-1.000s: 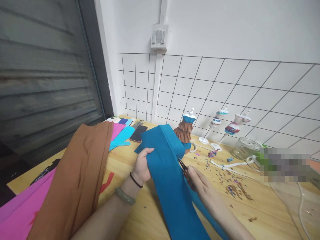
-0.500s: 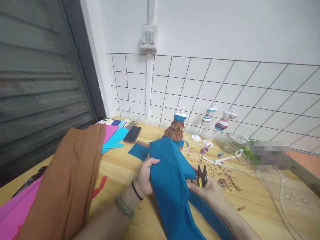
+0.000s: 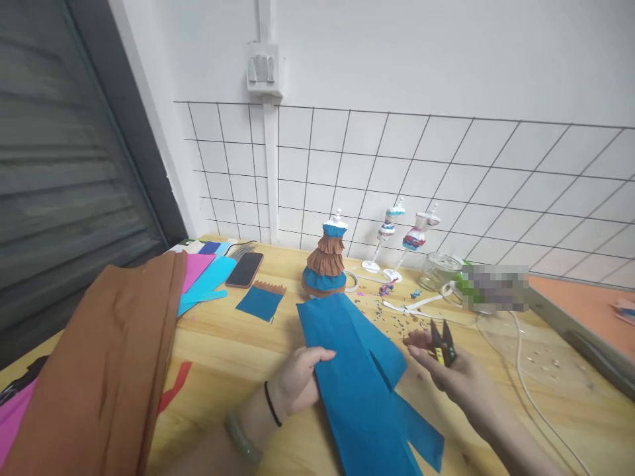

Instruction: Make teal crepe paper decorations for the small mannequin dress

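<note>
A large piece of blue paper [image 3: 347, 370] with folds and a cut strip at its right side lies across the front of the view. My left hand [image 3: 300, 380] grips its left edge, thumb on top. Just right of the paper, my right hand [image 3: 446, 370] holds small black snips [image 3: 443, 344] with a yellow part, blades pointing up, and does not touch the paper. Behind the paper stands a small dress form [image 3: 327, 254] in ruffled brown and blue layers. A blue square [image 3: 260, 301] with a brown fringed edge lies left of it.
Brown sheets [image 3: 109, 344] cover the left side, beside pink and light blue sheets [image 3: 211, 274]. A phone [image 3: 245, 270] lies behind. At the back right are two dress forms, a glass jar [image 3: 439, 270], a white cable [image 3: 520, 377] and paper scraps.
My right hand has let go of the blue paper and moved away to the right with the snips. The paper has opened out flatter. The view has shifted to the right.
</note>
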The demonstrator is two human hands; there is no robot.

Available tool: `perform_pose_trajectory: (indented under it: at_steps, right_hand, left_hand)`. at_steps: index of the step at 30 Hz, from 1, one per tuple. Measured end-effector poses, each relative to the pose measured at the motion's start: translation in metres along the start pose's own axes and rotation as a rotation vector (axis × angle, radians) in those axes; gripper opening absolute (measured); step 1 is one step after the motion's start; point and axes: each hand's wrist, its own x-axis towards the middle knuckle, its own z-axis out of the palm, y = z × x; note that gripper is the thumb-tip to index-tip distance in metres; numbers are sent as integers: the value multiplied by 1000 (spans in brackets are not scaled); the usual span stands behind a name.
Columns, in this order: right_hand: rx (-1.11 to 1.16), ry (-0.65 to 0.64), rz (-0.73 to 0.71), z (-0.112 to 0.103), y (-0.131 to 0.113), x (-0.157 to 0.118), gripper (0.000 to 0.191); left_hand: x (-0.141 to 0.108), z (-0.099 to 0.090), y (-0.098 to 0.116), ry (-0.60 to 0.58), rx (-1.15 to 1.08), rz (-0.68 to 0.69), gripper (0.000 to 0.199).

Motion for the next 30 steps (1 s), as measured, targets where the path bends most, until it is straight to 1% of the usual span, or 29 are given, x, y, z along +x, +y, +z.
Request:
perform_pose_trajectory:
  at_steps: [2,3,4,6,7,9,13,14,15,17,18,19,21,23,26,28,30]
  right_hand:
    - [-60,117,-33,7,0,-10,30]
    - [-63,95,-95,12,1,-17,26]
    - [-62,39,-173,18,2,-23,24]
    - [-86,-119,-296,31,3,-35,23]
    - [-97,-172,-329,38,3,-40,22]
    - [-123,-240,-350,50,4,-46,18]
    - [-127,-314,-363,66,5,-49,7]
    - [-145,-335,-375,69,5,-50,5]
    - [-172,-356,-390,72,5,-50,7]
    - [-239,-393,-425,76,4,-52,14]
    - [-273,-407,-441,78,3,-53,18]
    - [-303,-419,-454,80,3,-54,21]
    - [-345,-442,-473,83,2,-55,24]
    - [-362,-460,-479,86,2,-56,22]
    - [-333,-450,-462,87,1,-55,13]
    - [-269,-394,-440,84,0,-53,7]
    - [-209,-347,-369,78,0,-50,12]
  left_hand:
    - [1,0,-1,1,8,14,33]
    - [1,0,-1,8,10,16,33]
    - [1,0,1,18,13,14,33]
    - [1,-1,6,50,15,12,33]
    - [1,-2,9,71,18,18,34]
    - [1,-4,18,117,32,44,34]
    - [-3,-12,42,189,112,109,31]
    - [-5,-15,49,192,146,154,30]
    - [-7,-18,57,192,193,213,29]
    - [-12,-24,70,260,369,254,24]
    - [-14,-27,75,294,490,252,21]
    - [-17,-29,79,304,537,230,18]
    - [-20,-32,84,301,668,156,18]
    - [-22,-33,85,276,842,109,21]
    - [-21,-33,83,220,1072,109,23]
    - [-20,-33,81,179,1114,121,24]
    - [-18,-32,80,152,1126,133,23]
